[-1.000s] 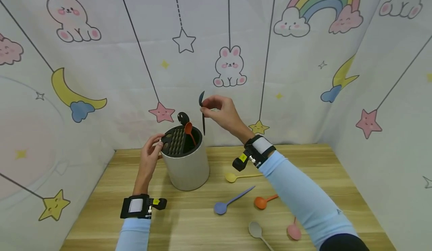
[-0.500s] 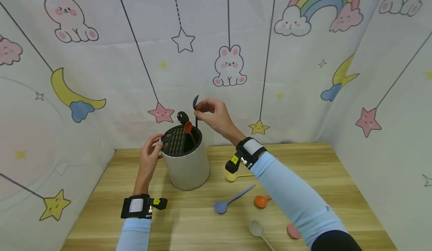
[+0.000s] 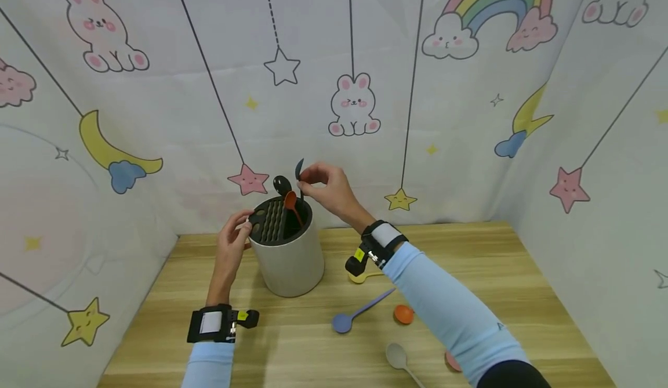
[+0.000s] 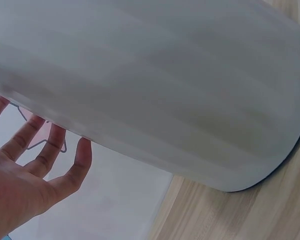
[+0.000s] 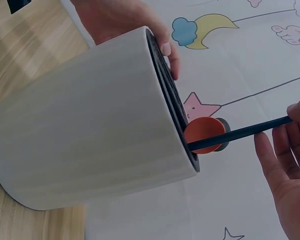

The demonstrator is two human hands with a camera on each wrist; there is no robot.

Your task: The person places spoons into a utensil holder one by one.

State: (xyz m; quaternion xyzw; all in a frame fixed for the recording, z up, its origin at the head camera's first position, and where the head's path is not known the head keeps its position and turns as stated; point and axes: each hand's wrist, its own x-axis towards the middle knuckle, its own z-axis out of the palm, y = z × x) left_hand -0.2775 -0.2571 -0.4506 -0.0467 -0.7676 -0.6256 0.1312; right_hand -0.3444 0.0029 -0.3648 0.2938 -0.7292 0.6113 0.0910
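A cream, round utensil holder [image 3: 290, 267] with a black slotted top stands upright on the table. My left hand [image 3: 231, 249] grips its left rim, thumb over the top edge; the left wrist view shows the fingers [image 4: 54, 145] against its side. Above the opening, my right hand [image 3: 334, 194] pinches a dark blue spoon [image 3: 299, 169], bowl up. In the right wrist view its handle [image 5: 240, 133] reaches down inside the rim; the lower end is hidden. A black spoon [image 3: 282, 185] and a red-orange spoon [image 3: 290, 199] stand in the holder.
On the wooden table [image 3: 302, 347] lie a yellow spoon [image 3: 358, 276], a purple-blue spoon [image 3: 342, 322], an orange spoon [image 3: 403, 314], a grey spoon [image 3: 396, 355] and a pink spoon [image 3: 452, 361], partly under my right sleeve. Printed cloth walls [image 3: 209, 144] surround the table.
My right hand has moved left and then down with the dark blue spoon, whose handle has gone into the holder's opening. The left hand stays on the rim.
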